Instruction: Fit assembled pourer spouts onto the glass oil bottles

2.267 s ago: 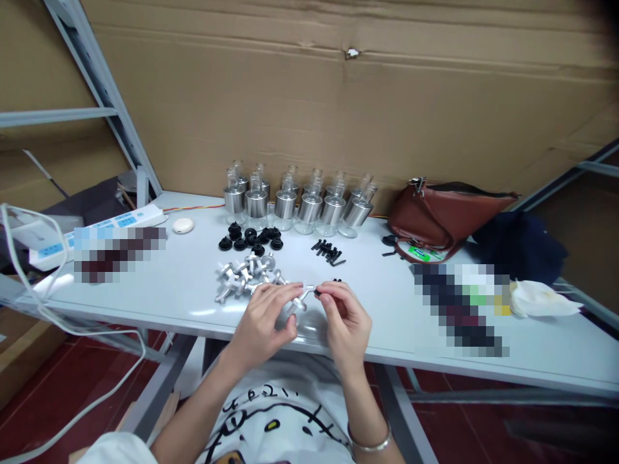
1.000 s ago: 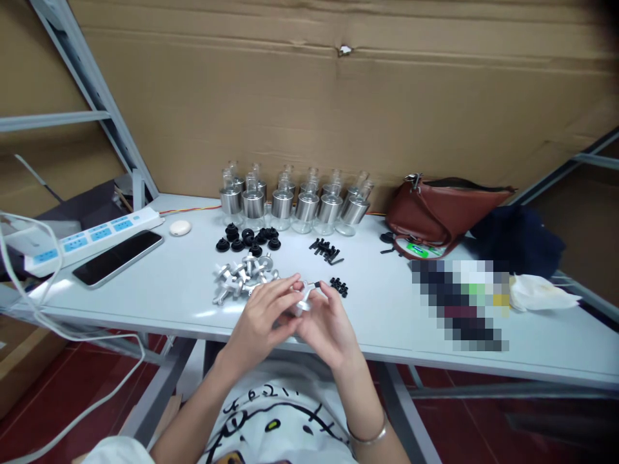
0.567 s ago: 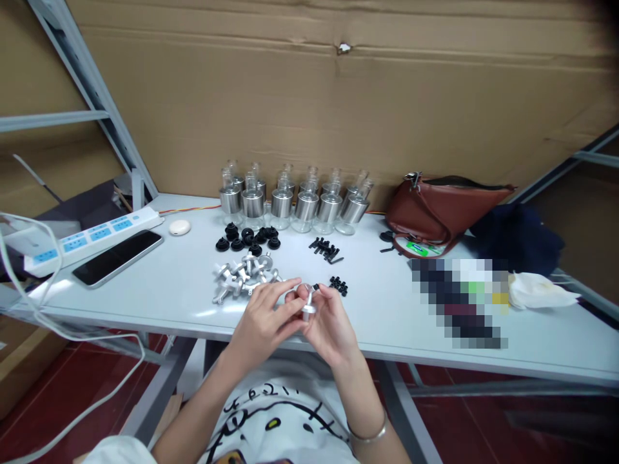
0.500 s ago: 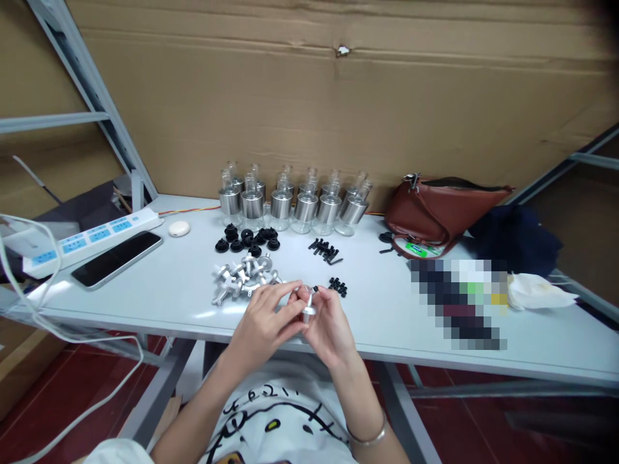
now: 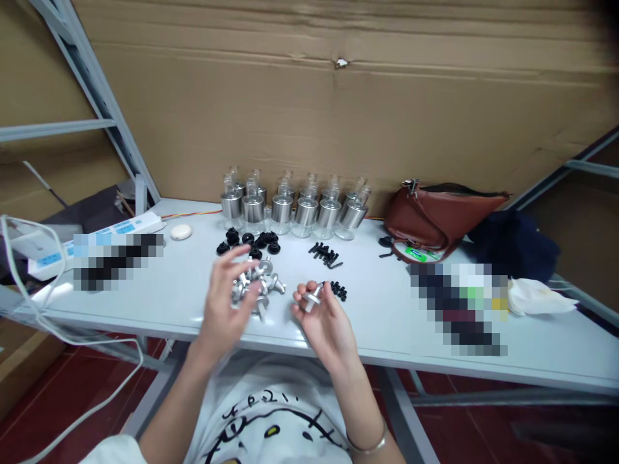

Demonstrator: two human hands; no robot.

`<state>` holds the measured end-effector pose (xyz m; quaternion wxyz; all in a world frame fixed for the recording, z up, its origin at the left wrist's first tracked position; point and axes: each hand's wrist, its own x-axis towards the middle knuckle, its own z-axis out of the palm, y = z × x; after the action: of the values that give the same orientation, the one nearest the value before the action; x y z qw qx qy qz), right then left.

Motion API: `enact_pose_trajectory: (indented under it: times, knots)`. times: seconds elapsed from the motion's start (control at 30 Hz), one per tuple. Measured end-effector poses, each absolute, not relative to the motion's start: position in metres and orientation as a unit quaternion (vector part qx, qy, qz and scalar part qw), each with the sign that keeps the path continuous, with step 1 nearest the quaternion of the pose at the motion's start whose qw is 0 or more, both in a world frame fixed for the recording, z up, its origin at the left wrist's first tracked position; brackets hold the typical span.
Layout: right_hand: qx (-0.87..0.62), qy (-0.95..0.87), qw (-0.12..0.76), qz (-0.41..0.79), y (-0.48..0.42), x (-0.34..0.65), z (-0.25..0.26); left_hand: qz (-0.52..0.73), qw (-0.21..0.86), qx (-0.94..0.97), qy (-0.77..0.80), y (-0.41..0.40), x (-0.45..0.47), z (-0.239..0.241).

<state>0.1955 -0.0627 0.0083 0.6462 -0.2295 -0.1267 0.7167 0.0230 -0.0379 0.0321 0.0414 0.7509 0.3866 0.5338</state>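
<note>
My right hand [image 5: 329, 325] holds a silver metal spout piece [image 5: 312, 298] with a round flange between thumb and fingers, its narrow end angled up. My left hand [image 5: 223, 308] is raised off the table, fingers spread, with nothing seen in it. Behind and beside its fingers lies a pile of similar silver spout pieces [image 5: 264, 281], partly covered by the hand. Just beyond its fingertips sits a group of black ribbed stoppers [image 5: 261, 240]. Small black caps [image 5: 340, 291] lie close behind my right hand, with black screws and a hex key [image 5: 325, 252] farther back.
Glass bottles with steel sleeves [image 5: 306, 211] line the back against a cardboard wall [image 5: 242, 96]. A brown bag [image 5: 435, 212] stands at back right, a white crumpled cloth [image 5: 539, 296] farther right. At left are a power strip [image 5: 140, 223] and a round white case [image 5: 181, 232].
My left hand has let go of the spout piece and moved left and forward over the pile, fingers opening. The right hand keeps the piece, nearly in place.
</note>
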Motion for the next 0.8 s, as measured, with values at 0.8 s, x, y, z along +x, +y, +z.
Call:
enact_pose_trajectory:
  times: [0.8]
  knots:
    - [-0.263,-0.196,0.689,0.646,-0.063,0.193,0.002,0.068,0.029,0.837,0.542,0.131,-0.032,0.062]
